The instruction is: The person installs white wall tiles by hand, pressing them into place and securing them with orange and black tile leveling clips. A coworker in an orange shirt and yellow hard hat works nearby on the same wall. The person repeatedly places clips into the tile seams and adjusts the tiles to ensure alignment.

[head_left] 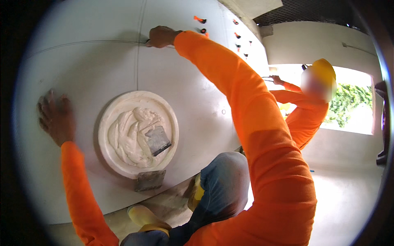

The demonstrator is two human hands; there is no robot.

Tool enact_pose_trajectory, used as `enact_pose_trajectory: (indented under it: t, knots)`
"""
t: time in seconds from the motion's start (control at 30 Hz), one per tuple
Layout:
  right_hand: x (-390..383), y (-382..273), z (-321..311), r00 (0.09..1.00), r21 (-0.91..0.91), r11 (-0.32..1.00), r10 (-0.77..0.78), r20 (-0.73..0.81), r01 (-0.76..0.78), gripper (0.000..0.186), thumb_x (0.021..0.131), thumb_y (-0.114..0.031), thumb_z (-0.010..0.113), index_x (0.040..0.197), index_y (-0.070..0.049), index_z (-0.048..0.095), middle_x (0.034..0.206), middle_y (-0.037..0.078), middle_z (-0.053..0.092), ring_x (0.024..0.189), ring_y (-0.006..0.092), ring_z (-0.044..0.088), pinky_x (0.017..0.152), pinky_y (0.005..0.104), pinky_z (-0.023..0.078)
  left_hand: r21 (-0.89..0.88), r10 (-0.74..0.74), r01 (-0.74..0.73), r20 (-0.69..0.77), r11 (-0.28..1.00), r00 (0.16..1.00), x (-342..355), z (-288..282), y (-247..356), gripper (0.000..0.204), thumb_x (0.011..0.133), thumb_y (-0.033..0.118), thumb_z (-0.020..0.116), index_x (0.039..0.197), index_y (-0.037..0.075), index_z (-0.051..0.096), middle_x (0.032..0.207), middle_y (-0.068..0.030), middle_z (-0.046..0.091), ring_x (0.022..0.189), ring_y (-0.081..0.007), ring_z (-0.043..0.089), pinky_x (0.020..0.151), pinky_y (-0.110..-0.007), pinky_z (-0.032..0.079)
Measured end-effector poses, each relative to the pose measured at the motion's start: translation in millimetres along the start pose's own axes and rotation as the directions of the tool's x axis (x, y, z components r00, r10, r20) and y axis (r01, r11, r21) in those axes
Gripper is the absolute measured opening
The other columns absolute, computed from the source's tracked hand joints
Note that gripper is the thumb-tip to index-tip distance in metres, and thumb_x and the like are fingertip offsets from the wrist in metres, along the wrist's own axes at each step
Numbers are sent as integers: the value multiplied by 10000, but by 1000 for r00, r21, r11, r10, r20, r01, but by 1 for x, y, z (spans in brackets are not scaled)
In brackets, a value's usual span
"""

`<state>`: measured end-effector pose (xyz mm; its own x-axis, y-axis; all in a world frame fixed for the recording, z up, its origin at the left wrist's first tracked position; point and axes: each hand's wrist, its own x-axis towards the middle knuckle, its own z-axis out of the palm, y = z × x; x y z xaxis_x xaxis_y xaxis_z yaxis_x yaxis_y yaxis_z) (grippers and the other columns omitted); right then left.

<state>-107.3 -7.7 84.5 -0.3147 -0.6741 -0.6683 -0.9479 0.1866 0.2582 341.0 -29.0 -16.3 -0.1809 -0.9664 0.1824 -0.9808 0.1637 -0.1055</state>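
— On the white slab (197, 102), up at the far joint (82, 42): that's where the right hand (161, 37) is, arm stretched right out. What do you make of its grip?

— Fingers curled and pressed together right on the line where the two seams cross. There's a small dark bit at the fingertips, but I can't tell if it's a tool being pinched or only shadow.

— And the left hand (55, 119)?

— Spread flat on the slab, well to the left of the pan (107, 156). It holds nothing and looks to be propping the body.

— So which step is this, do you reckon?

— Working along the joint, I'd judge. The paste (125, 135) sits untouched in the round pan, a flat grey blade (157, 140) lying in it, and a second grey scraper (150, 180) rests just at the pan's near rim. Both are well apart from either hand.

— What does the next move call for?

— A steady brace from that left palm, since the reach is long. Anything needing paste means coming back to the pan first.

— Anything nearby to mind?

— Orange clips (200, 19) along the further seam, and a co-worker's sleeve (303, 115) off to the right, clear of this joint.
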Motion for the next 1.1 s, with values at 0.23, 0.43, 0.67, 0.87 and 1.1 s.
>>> enact_pose_trajectory:
  t: [0.23,0.43,0.67,0.87,1.1]
  knots:
    - [-20,16,4,933,-259,920,-335,-130,295,217,1013,-173,645,1214,-165,724,1005,123,761,986,328,757,830,530,593,-105,4,-5,-1,994,1000,-2,-8,-4,618,1099,608,448,1648,324,439,1717,-65,400,1632,-285,297,1313,-581,243]
    - [-25,-3,-9,959,-386,896,-270,-86,218,249,1074,-353,663,1181,-142,739,1040,93,758,982,324,750,827,497,601,-113,-41,47,49,993,998,-3,-18,4,606,1108,594,434,1648,318,440,1729,-79,379,1646,-289,261,1329,-575,208]
    - [-10,-1,-4,897,-436,835,-426,-121,337,304,1135,-279,547,1203,-93,778,1119,122,712,1060,344,733,916,502,607,-60,-38,42,69,997,997,-3,-22,4,609,1111,598,416,1653,321,433,1735,-77,372,1650,-289,255,1333,-577,203]
    - [-22,4,6,949,-123,965,-251,-192,230,271,1095,-285,592,1224,-106,750,1052,189,758,1033,402,745,905,553,591,-120,-33,46,108,992,994,-4,-21,3,615,1115,586,407,1664,310,422,1748,-84,358,1654,-297,247,1333,-588,189]
    - [-12,-8,-1,944,-109,969,-241,-226,221,236,1077,-263,598,1102,-81,747,1008,183,759,975,427,744,893,562,585,-173,-5,21,92,985,996,-7,-21,4,620,1113,564,420,1659,272,437,1741,-120,361,1653,-337,241,1325,-623,174]
